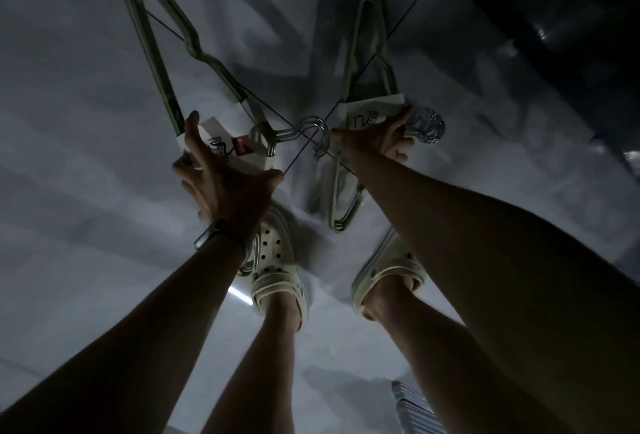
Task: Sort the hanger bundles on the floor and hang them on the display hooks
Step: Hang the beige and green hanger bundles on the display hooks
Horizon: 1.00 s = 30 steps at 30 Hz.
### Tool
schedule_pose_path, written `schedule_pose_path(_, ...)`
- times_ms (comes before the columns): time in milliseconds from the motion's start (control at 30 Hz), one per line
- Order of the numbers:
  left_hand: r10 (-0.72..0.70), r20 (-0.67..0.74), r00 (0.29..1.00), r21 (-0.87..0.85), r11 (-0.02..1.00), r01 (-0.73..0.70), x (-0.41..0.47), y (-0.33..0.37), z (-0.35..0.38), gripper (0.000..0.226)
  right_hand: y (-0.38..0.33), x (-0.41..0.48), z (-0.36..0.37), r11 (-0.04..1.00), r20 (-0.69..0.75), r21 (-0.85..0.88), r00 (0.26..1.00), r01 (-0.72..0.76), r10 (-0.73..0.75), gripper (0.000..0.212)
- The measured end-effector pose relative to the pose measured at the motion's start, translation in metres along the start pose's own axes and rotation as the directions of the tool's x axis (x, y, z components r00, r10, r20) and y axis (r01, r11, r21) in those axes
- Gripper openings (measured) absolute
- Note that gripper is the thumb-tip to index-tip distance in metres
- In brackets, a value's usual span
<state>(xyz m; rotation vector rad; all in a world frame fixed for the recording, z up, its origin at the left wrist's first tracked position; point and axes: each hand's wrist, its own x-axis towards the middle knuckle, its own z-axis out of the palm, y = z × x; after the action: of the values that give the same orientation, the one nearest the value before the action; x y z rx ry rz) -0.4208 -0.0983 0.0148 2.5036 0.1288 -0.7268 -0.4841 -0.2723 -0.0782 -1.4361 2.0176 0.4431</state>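
The left hand [221, 174] grasps the left hanger bundle [167, 94] around its white paper label [216, 137], which carries an unreadable dark scrawl and a red patch. The right hand [377, 137] clutches the right hanger bundle [350, 63] at its similarly scrawled label [367, 113]. Both bundles hang above the dim tiled floor [86, 122], near cream clogs [273, 260].

Hanger bundles [150, 53]: pale matt coating, probably plastic, over wire; hooks [426, 127] bare glossy metal; paper bands [374, 111] white, matt, creased; floor tiles [86, 104] smooth, glossy; clogs [273, 250] pale matt moulded plastic.
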Motion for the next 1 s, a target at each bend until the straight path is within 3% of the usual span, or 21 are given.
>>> schedule_pose_path(233,0.078,0.061,0.995,0.014,0.997,-0.079,-0.052,0.049,-0.06,0.125,0.04,-0.055,-0.101,0.973,0.12,0.144,0.972,0.182,-0.2,0.148)
schedule_pose_path(400,0.096,0.026,0.995,-0.009,0.995,-0.095,-0.106,0.129,-0.127,0.121,0.044,-0.13,-0.206,0.931,0.079,0.028,0.927,0.365,-0.366,0.152)
schedule_pose_path(667,0.092,-0.034,0.995,-0.135,0.986,-0.095,-0.209,0.252,-0.232,0.116,0.026,-0.239,-0.383,0.851,0.094,0.138,0.848,0.507,-0.521,0.146)
schedule_pose_path(1000,0.295,-0.101,0.95,-0.233,0.921,-0.311,-0.306,0.359,-0.352,0.123,0.0,-0.328,-0.546,0.745,-0.069,0.278,0.787,0.606,-0.614,0.143)
